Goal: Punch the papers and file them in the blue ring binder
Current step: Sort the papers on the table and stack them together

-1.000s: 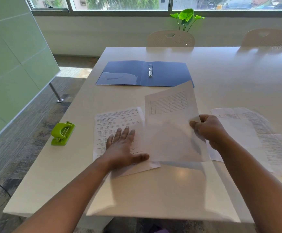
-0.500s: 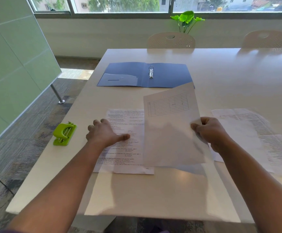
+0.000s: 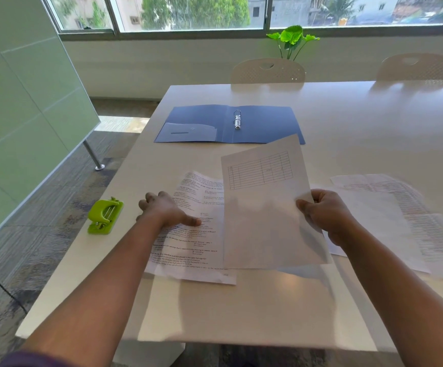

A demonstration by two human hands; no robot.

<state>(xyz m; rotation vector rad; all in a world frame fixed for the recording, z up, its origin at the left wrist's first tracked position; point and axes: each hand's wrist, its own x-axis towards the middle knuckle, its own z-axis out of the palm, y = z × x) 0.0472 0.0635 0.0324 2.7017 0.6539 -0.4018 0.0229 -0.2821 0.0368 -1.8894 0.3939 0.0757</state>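
Note:
The blue ring binder [image 3: 262, 125] lies open and flat at the far middle of the white table [image 3: 347, 120], its metal rings upright. My right hand [image 3: 323, 215] pinches the right edge of a sheet with a printed grid [image 3: 265, 207], held just above the table. A printed text sheet [image 3: 196, 234] lies beside it; my left hand [image 3: 166, 210] grips its left edge, thumb on top, fingers curled under. The green hole punch [image 3: 105, 215] stands at the table's left edge, left of my left hand.
More printed papers [image 3: 411, 215] lie spread at the right. Two pale chairs [image 3: 268, 71] stand behind the table's far edge, with a green plant [image 3: 293, 38] at the window. A green partition [image 3: 22, 107] on a metal leg stands to the left.
My left hand slid from flat on the text sheet to its left edge and took hold of it; the sheet shifted and its far edge has lifted. The grid sheet stays in my right hand.

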